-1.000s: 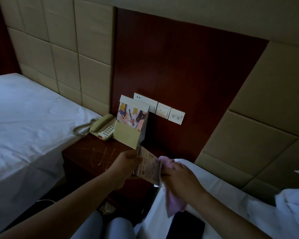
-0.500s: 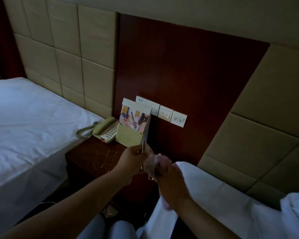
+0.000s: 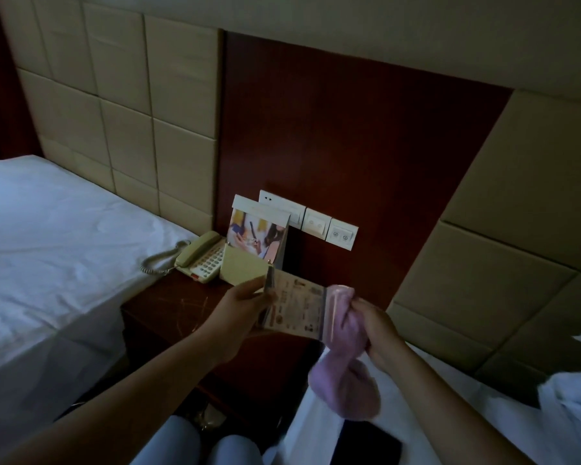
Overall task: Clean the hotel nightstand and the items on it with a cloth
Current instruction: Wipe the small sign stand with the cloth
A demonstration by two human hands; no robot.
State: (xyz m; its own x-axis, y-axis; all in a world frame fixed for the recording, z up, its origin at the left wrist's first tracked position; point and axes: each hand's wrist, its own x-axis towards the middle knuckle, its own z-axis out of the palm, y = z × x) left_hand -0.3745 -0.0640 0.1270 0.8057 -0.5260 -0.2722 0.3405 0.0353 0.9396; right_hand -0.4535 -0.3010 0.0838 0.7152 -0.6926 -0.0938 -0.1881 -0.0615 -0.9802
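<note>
Pink cloth [image 3: 342, 333] gripped by right hand [image 3: 376, 325], left hand [image 3: 245, 303] pinching printed card [image 3: 294, 307].

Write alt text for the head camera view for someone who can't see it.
A person's left hand holds a printed card above a dark wood nightstand while the right hand wipes its edge with a pink cloth. Behind stand a beige telephone and a photo display stand, between two white beds.

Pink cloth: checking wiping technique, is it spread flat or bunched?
Bunched: the pink cloth is wadded in the right hand, against the card's edge.
</note>
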